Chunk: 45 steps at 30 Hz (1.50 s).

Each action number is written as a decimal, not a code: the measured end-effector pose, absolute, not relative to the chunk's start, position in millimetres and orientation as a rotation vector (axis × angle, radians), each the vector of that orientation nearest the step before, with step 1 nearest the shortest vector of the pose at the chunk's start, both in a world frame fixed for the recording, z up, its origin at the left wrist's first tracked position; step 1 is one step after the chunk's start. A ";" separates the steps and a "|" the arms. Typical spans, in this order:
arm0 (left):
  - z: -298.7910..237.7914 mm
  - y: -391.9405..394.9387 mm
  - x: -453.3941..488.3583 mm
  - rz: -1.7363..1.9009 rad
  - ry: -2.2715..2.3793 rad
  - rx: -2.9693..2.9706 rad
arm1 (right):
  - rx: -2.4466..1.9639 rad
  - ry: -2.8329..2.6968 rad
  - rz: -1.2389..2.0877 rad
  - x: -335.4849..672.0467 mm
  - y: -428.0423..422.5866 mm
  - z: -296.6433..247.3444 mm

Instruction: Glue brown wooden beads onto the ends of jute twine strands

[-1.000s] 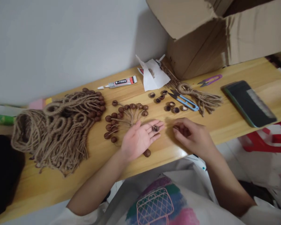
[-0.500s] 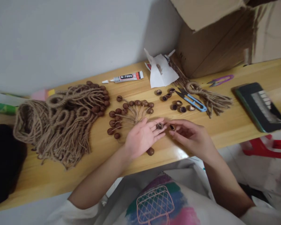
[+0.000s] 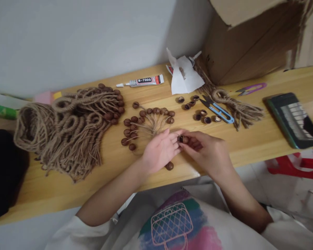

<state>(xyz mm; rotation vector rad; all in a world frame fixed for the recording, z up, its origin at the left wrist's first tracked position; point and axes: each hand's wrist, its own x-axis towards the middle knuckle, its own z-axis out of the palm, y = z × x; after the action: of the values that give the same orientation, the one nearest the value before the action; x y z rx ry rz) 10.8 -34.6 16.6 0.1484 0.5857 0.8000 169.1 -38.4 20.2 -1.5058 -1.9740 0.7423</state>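
My left hand (image 3: 160, 151) and my right hand (image 3: 206, 152) meet over the wooden table (image 3: 250, 139), fingertips pinched together on a small brown nut shell (image 3: 183, 139). A fan of jute strings tipped with brown shells (image 3: 146, 123) lies just beyond my left hand. One loose shell (image 3: 169, 166) rests on the table below my left hand. Several half shells (image 3: 200, 116) lie beyond my right hand, beside blue thread snips (image 3: 220, 111).
A big pile of jute tassels (image 3: 67, 128) covers the table's left. A glue tube (image 3: 143, 81), white paper (image 3: 184, 76) and a cardboard box (image 3: 250, 41) stand at the back. Purple snips (image 3: 251, 88) and a dark phone (image 3: 293, 119) lie at the right. A red stool (image 3: 297, 166) stands below.
My left palm lay open with a shell on its fingers. My right hand has moved left to meet it, and both hands now pinch the shell together.
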 end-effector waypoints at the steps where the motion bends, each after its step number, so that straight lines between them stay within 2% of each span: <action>1: 16.7 -34.4 11.1 0.800 0.591 0.137 | -1.521 -1.981 0.733 167.1 -37.3 20.7; 9: 15.9 -35.4 11.9 0.815 0.587 0.139 | -1.575 -1.989 0.720 163.5 -33.9 20.1; 28: 16.4 -35.0 11.7 0.804 0.619 0.134 | -1.486 -1.813 1.002 173.3 -33.9 11.4; 38: 15.4 -33.1 11.3 0.826 0.612 0.114 | -1.474 -1.933 0.813 171.6 -32.7 8.2; 45: 14.6 -33.6 11.6 0.832 0.628 0.108 | -1.448 -1.909 0.843 171.7 -28.8 6.3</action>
<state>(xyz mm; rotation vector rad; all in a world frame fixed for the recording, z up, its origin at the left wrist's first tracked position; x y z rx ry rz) 11.6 -33.6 14.6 0.1078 0.6284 0.8323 171.7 -28.8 6.3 -1.4476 -1.9094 0.8432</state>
